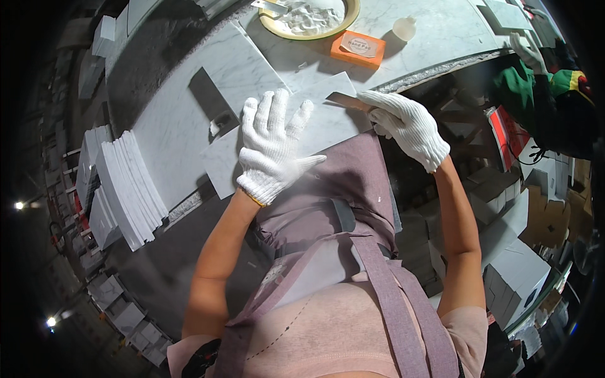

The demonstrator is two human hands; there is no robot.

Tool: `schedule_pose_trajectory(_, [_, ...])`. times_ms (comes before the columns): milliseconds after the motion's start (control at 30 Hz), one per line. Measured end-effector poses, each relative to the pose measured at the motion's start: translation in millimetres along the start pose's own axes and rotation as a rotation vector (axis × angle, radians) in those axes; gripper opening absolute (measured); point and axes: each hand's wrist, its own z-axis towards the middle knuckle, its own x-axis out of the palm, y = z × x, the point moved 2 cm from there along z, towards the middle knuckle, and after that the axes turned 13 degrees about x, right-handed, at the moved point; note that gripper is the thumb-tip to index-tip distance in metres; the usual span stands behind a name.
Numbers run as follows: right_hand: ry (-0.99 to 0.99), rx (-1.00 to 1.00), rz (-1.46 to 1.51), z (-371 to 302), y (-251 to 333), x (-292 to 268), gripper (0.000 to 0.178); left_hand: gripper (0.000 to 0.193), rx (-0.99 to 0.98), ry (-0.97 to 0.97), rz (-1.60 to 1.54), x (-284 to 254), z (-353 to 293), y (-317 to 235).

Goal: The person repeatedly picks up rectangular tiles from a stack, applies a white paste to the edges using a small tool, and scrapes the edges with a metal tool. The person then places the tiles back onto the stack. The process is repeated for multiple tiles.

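My left hand (272,142), in a white knit glove, lies with fingers spread on a white marble tile (219,169) with grey veins. That tile rests at the near edge of the marble worktop, in front of my purple apron. In my right hand (409,126), gloved alike, is a scraper (345,101) with a thin flat blade. Its blade points left over the tile's right part; whether it touches cannot be made out, and its grip is hidden by my fingers. Behind my left hand lies another marble tile (242,69), casting a dark shadow on its left side.
A yellow-rimmed bowl (354,14) of white powdery material, with a putty knife (270,7) in it, stands at the back. Nearby are an orange block (359,50) and a small white container (404,29). Stacked tiles (129,189) stand left. At far right, a co-worker's gloved hand (528,53) shows.
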Motion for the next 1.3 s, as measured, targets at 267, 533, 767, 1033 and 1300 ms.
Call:
schedule_pose_trajectory(267, [-0.052, -0.272, -0.413, 5, 20, -7, 0.039, 0.106, -0.029, -0.051, -0.039, 0, 2, 1])
schedule_pose_trajectory(533, [0.04, -0.208, -0.486, 40, 30, -2, 0.037, 0.11, -0.037, -0.089, -0.054, -3, 2, 4])
schedule_pose_trajectory(767, [0.08, -0.285, -0.276, 8, 22, -4, 0.045, 0.108, -0.039, -0.089, -0.028, 0, 5, 2])
schedule_pose_trajectory(1033, [-0.138, -0.182, -0.437, -6, 15, 9, 0.041, 0.105, -0.024, -0.112, -0.05, 0, 2, 4])
schedule_pose_trajectory(1300, [-0.378, -0.175, -0.356, -19, 12, 26, 0.039, 0.106, -0.02, -0.059, -0.042, -4, 4, 3])
